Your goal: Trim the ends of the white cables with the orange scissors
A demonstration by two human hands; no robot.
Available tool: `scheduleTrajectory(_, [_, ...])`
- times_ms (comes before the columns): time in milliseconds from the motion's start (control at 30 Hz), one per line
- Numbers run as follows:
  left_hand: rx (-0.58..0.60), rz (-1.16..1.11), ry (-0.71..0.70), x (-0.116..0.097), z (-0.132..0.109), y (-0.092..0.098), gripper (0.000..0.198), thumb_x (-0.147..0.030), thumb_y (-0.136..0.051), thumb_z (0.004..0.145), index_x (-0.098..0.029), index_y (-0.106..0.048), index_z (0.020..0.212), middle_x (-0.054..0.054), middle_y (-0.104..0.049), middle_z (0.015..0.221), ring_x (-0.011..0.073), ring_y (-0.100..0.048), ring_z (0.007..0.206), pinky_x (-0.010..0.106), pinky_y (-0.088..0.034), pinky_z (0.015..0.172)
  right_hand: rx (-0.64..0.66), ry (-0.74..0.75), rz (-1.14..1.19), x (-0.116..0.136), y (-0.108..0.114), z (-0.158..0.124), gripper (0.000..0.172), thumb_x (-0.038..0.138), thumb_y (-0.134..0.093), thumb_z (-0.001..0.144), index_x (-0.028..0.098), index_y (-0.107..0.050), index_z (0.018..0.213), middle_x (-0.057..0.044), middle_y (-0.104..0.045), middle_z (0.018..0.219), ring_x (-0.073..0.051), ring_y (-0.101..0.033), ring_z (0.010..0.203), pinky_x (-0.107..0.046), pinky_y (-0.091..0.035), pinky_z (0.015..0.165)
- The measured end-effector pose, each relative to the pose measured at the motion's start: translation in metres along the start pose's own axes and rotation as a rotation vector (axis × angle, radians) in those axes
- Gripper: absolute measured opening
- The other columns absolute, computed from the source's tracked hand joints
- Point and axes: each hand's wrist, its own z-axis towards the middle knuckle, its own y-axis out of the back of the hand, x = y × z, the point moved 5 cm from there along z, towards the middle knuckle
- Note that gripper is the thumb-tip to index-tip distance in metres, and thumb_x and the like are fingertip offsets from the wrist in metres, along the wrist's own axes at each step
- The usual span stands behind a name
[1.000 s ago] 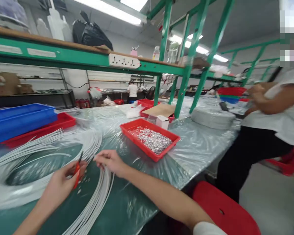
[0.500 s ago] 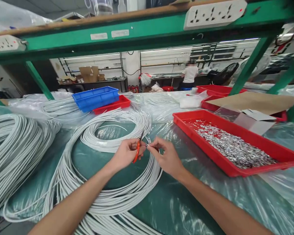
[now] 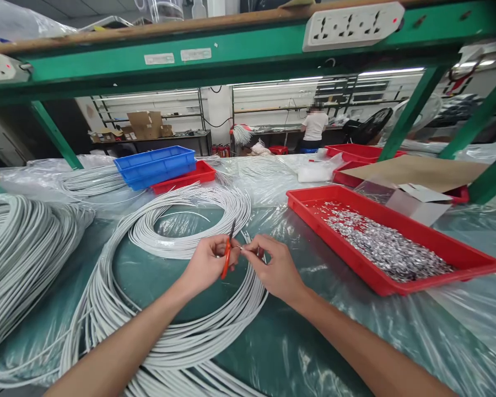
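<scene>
My left hand (image 3: 204,263) is closed around a pair of scissors with orange handles (image 3: 226,260), whose dark blades point up and away. Facing it, my right hand (image 3: 276,269) pinches a thin cable end (image 3: 240,248) between thumb and fingertips. The fingertips of both hands almost meet at this tip, and its finer detail is too small to make out. Beneath the hands lies a loose coil of white cables (image 3: 215,331), some of whose ends rise by my right fingers. A second, tighter white coil (image 3: 165,246) lies just beyond.
On the right, a red tray (image 3: 334,242) holds a heap of small shiny metal pieces (image 3: 391,245). A thick cable bundle (image 3: 28,259) lies at left. Behind are a blue bin (image 3: 157,165) and a carton flap (image 3: 421,171). A green shelf beam (image 3: 248,55) crosses above; a person (image 3: 315,125) is far off.
The view has shifted slightly, so everything sits a little further left. My hands stay together at the cable end, the scissors still in the left one.
</scene>
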Motion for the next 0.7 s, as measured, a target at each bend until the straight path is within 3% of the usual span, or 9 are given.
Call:
scheduleTrajectory(200, [-0.015,0.006,0.005,0.002,0.002,0.003,0.012,-0.020,-0.065,0.073,-0.015,-0.055,0.067,-0.004,-0.051,0.051,0.0063,-0.046,0.045,0.015,-0.036,0.042,0.034,-0.109,0.087,-0.009,-0.005,0.000,0.016,0.024,-0.059,0.087,0.017,-0.062,0.073,0.001,-0.060,0.065,-0.011,-0.046,0.058,-0.025,-0.037,0.057])
scheduleTrajectory(367, [-0.024,0.006,0.005,0.002,0.004,0.005,0.013,-0.021,-0.067,0.071,-0.015,-0.056,0.067,-0.004,-0.052,0.050,0.0064,-0.047,0.045,0.016,-0.036,0.044,0.072,-0.131,0.128,-0.011,-0.005,0.000,0.021,0.029,-0.055,0.091,0.017,-0.064,0.077,-0.001,-0.064,0.068,-0.013,-0.053,0.060,-0.026,-0.040,0.059])
scheduleTrajectory(700, [-0.012,0.037,-0.023,0.007,0.007,0.008,0.004,-0.017,-0.062,0.069,-0.014,-0.059,0.070,-0.003,-0.054,0.053,0.0072,-0.048,0.049,0.018,-0.038,0.048,0.167,-0.259,0.342,-0.022,-0.015,0.000,0.031,0.041,-0.052,0.091,0.017,-0.060,0.073,0.000,-0.056,0.060,-0.013,-0.052,0.057,-0.026,-0.041,0.056])
